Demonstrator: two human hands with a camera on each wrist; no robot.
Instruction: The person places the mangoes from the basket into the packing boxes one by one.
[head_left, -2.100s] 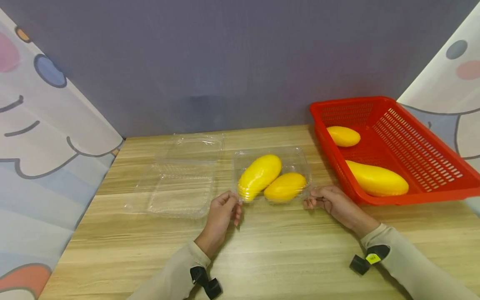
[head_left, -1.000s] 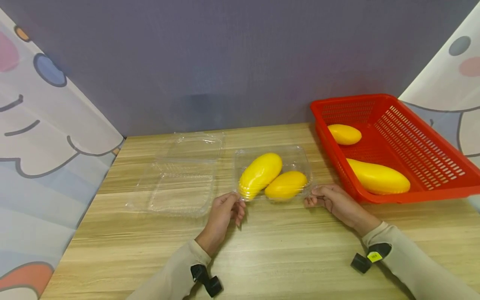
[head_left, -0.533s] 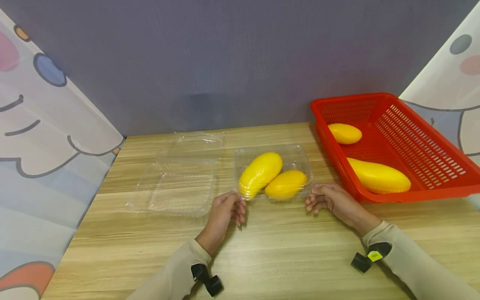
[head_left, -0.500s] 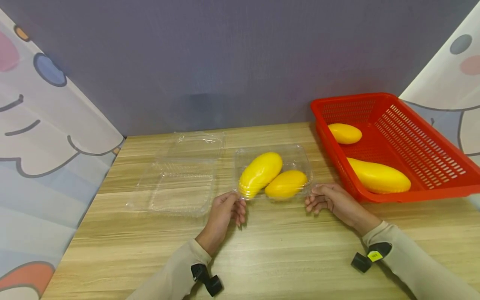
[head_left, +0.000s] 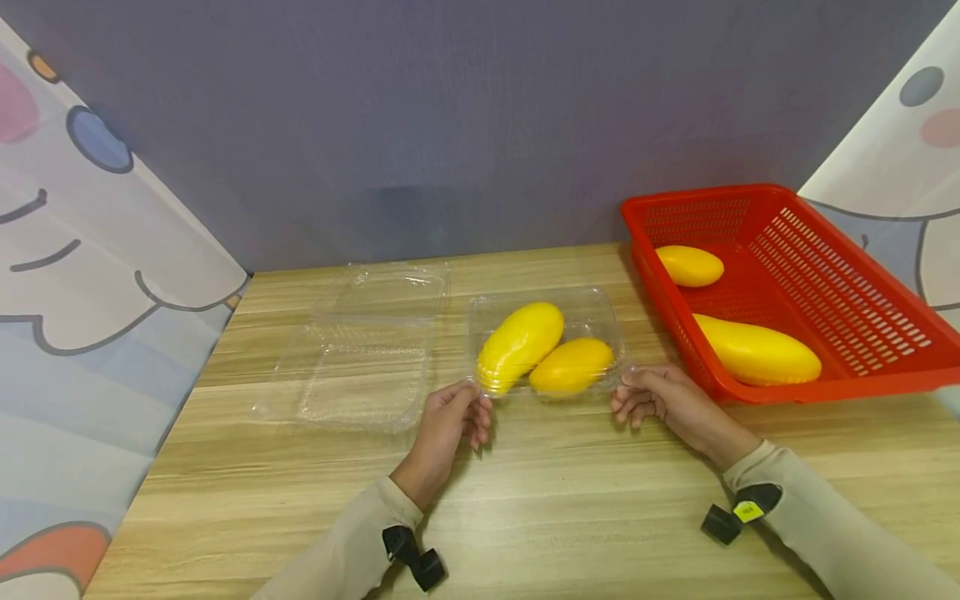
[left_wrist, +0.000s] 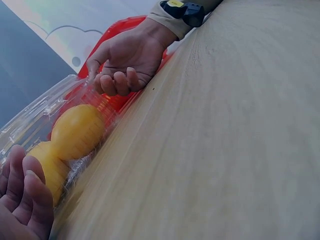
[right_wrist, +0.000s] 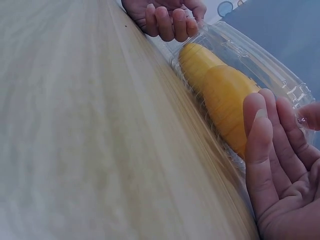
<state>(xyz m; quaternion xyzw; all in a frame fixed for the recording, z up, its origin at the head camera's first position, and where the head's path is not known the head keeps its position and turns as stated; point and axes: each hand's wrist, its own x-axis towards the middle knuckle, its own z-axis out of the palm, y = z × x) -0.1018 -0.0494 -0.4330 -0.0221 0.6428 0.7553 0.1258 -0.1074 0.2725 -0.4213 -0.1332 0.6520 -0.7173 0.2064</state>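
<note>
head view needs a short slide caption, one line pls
Left hand and right hand pinch the near corners of a clear container holding two yellow fruits, beside a red basket.

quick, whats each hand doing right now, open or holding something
Left hand: holding, pinching the near left corner of the clear container with two yellow fruits inside.
Right hand: holding, pinching that container's near right corner.

Head view from above, downward, with wrist views close, low, sideways, filled container (right_wrist: 255,57) in both.
</note>
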